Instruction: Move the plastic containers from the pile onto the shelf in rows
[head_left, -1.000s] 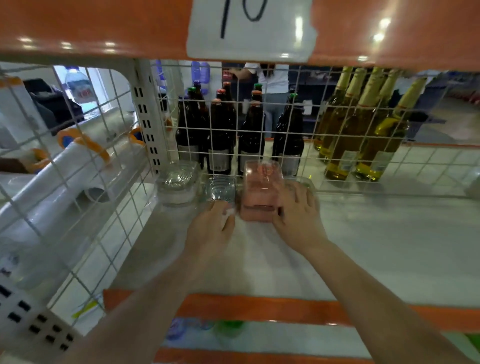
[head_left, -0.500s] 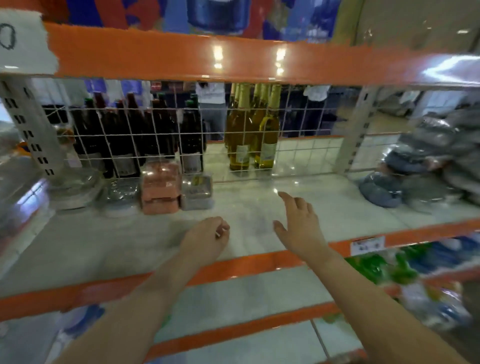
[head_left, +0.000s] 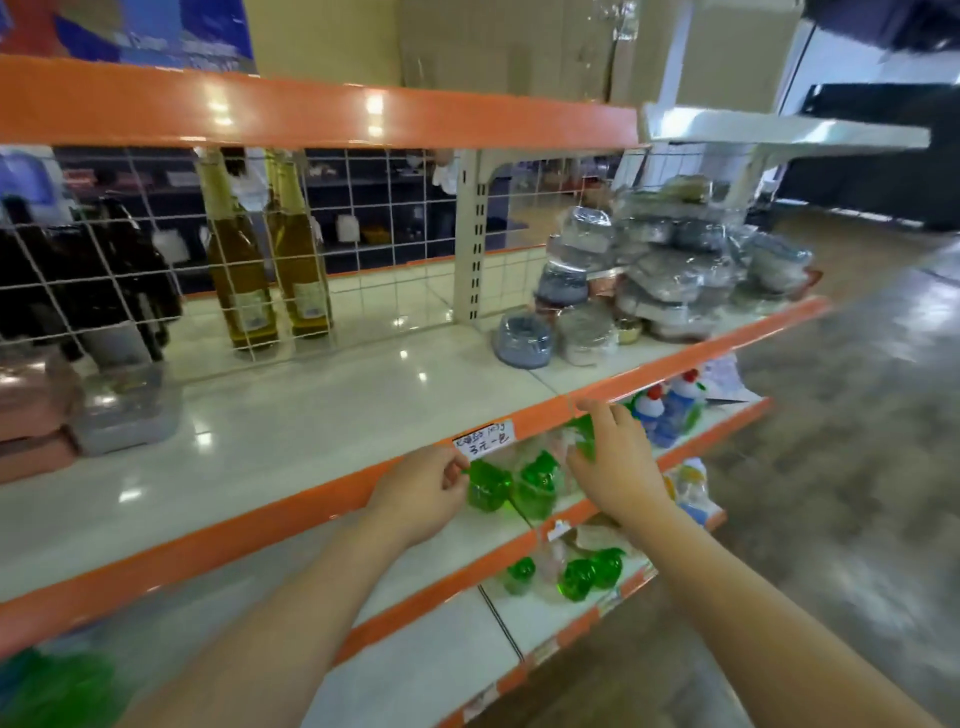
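Note:
A pile of clear plastic containers (head_left: 670, 260) is heaped at the right end of the white shelf (head_left: 322, 426). At the far left edge stand a pink container stack (head_left: 31, 410) and a clear container (head_left: 130, 410), side by side by the wire back. My left hand (head_left: 421, 493) hovers in front of the shelf's orange front edge with fingers loosely curled, holding nothing. My right hand (head_left: 613, 462) is just to its right, fingers spread, empty, below and left of the pile.
Yellow bottles (head_left: 265, 249) and dark bottles (head_left: 88, 280) stand behind the wire grid (head_left: 363, 249). A price tag (head_left: 485, 439) is on the orange edge. Green bottles (head_left: 519, 486) fill the lower shelves. The aisle floor (head_left: 852, 467) lies to the right.
Both hands have let go of the placed containers and drawn back off the shelf. The view has swung right, and the pile is now nearer the middle.

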